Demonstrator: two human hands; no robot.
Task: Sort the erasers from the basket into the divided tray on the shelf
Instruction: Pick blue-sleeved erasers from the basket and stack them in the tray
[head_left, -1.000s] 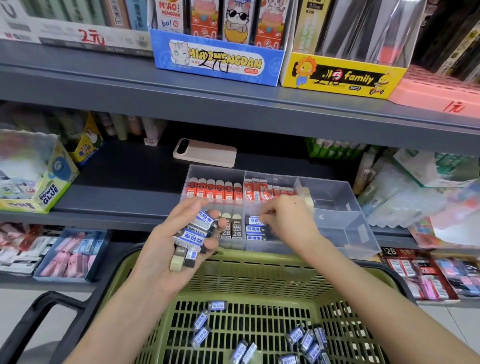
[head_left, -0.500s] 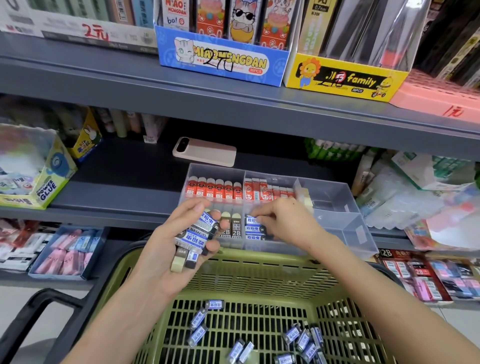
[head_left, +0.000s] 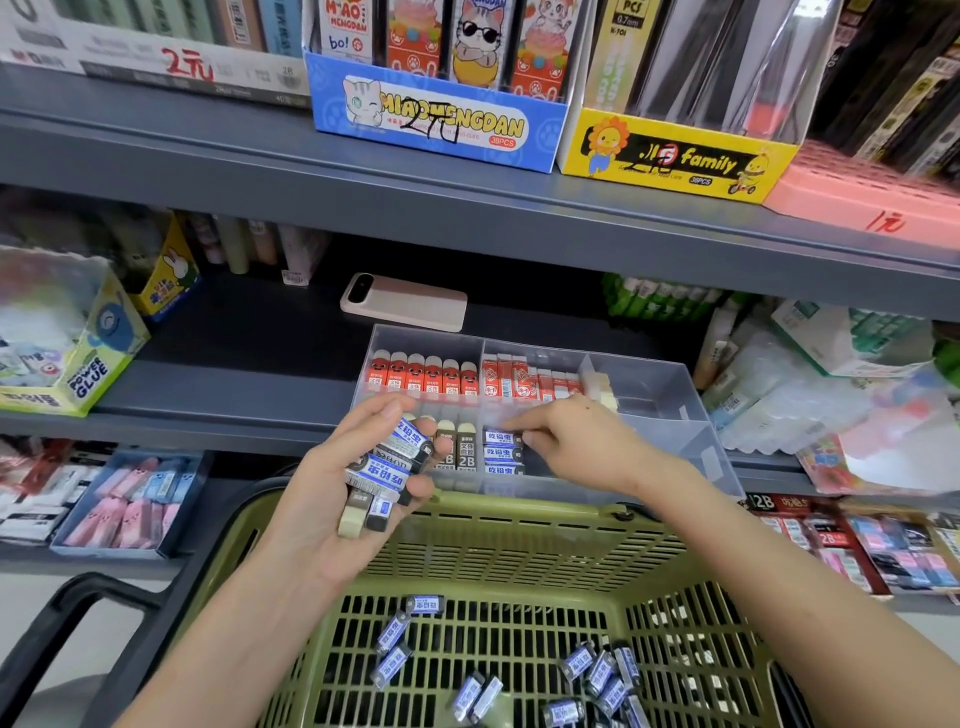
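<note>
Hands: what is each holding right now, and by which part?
Left hand grips a bundle of erasers around their long sides. Right hand pinches one blue-label eraser by its right end, in the tray.

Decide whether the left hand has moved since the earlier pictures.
No. The left hand, gripping a bundle of erasers, stays before the divided tray's front-left compartment, above the basket's far rim.

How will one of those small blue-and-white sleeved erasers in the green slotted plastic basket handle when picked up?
Probably light: the left hand holds several at once. The small blue-and-white sleeved eraser looks boxy and lies flat in the green slotted plastic basket, so it likely won't roll.
</note>
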